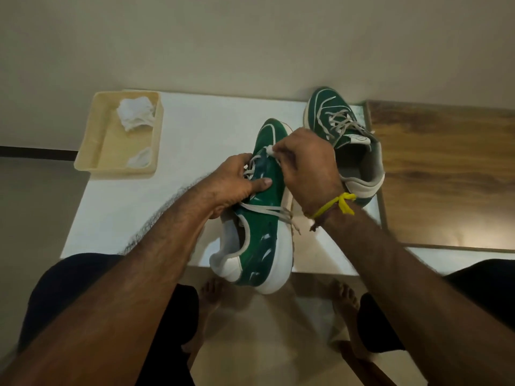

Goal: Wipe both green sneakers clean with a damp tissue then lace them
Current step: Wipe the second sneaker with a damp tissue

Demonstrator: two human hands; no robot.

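A green sneaker [262,235] with a white sole lies tilted on its side over the near edge of the white table [195,129]. My left hand [237,182] grips it around the laces, thumb pressed on the green side. My right hand [303,160] pinches a small wad of white tissue [269,149] against the sneaker's upper near the toe. Wet streaks shine on the green side. The second green sneaker [340,135] stands upright at the back right of the table, its grey laces loose.
A beige tray [89,160] at the table's back left holds two crumpled white tissues [133,112]. A wooden surface [446,174] adjoins the table on the right. My bare feet and dark shorts show below the table edge.
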